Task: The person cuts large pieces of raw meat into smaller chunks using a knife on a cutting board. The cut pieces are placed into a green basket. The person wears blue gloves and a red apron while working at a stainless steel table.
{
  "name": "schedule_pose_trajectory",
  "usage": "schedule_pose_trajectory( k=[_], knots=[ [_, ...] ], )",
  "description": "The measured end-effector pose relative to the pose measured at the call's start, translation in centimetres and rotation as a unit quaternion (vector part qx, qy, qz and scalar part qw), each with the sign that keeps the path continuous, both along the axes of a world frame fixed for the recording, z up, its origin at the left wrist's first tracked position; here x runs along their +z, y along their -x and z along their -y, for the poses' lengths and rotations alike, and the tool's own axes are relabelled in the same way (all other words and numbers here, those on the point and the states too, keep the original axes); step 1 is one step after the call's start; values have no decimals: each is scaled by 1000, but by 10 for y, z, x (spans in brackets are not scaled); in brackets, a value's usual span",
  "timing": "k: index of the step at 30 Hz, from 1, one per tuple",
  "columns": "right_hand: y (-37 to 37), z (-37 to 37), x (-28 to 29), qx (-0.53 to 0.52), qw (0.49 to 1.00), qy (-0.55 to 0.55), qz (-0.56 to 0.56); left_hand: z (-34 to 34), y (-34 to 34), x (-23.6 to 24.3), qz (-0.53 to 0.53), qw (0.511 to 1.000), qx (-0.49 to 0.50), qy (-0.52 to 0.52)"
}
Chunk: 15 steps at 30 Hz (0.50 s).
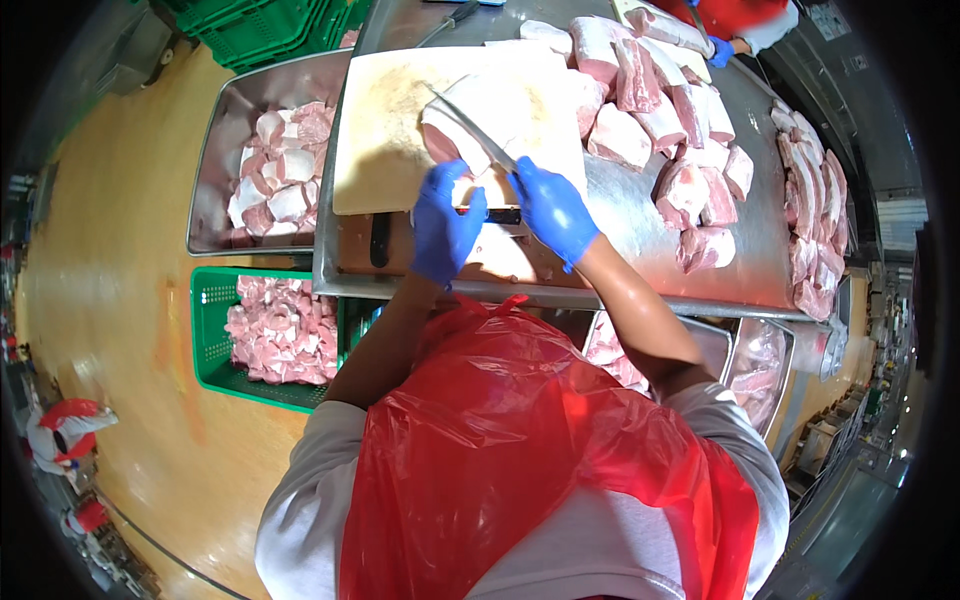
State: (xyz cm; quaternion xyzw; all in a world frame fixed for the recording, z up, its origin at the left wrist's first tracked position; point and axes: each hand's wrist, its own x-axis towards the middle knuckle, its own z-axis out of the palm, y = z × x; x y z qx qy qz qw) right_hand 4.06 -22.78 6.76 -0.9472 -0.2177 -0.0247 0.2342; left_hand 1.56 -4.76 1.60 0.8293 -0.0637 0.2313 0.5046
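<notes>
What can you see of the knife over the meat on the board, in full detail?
The knife has a long, narrow, grey blade that looks like metal and tapers to a tip. It slants across the meat, tip forward and to the left, over the board. The right hand's grip closes around the handle, mostly hiding it. Whether the blade touches the meat is unclear.

The head-worn left fisheye looks steeply down from near above the red apron [500, 430], this side of the cutting board [385, 130], taking in the steel table [618, 235] to the board's right and yellowish floor [150, 240] well to its left.
</notes>
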Motion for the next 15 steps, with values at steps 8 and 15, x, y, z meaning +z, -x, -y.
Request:
schedule_pose_trajectory(
  k=[8, 15],
  knots=[
    [-28, 6, 4, 112, 991, 75, 20, -32, 31, -1, 9, 996, 85, -15],
    [12, 134, 25, 95, 943, 308, -86, -43, 27, 12, -23, 990, 142, 10]
  ],
)
